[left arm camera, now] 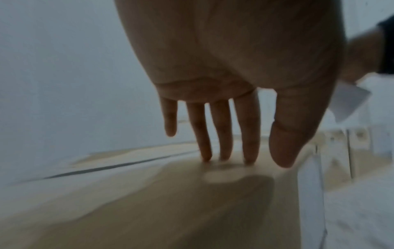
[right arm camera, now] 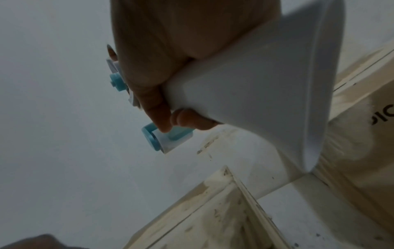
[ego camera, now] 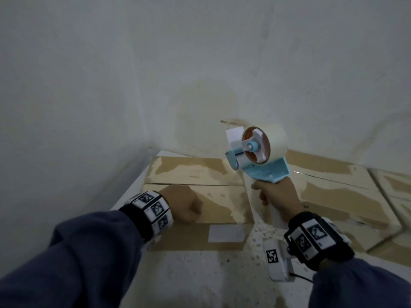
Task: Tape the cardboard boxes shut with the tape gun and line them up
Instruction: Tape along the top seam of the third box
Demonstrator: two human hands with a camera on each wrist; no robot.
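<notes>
A flat cardboard box (ego camera: 195,178) lies in the corner by the wall, its two top flaps meeting at a dark seam. My left hand (ego camera: 184,204) rests on the near flap, fingers (left arm camera: 247,134) straight and tips pressing the cardboard (left arm camera: 149,193). My right hand (ego camera: 275,194) grips the white handle (right arm camera: 266,94) of a light blue tape gun (ego camera: 260,161) carrying a pale tape roll (ego camera: 272,138). The gun hangs in the air above the gap between this box and a second box (ego camera: 329,190) to the right. A white tape end (ego camera: 233,135) sticks up from its front.
A grey wall (ego camera: 111,85) stands close behind and to the left of the boxes. More cardboard boxes (ego camera: 393,192) lie at the far right. The floor (ego camera: 200,274) in front is speckled white. A white label (ego camera: 225,233) is on the near side of the left box.
</notes>
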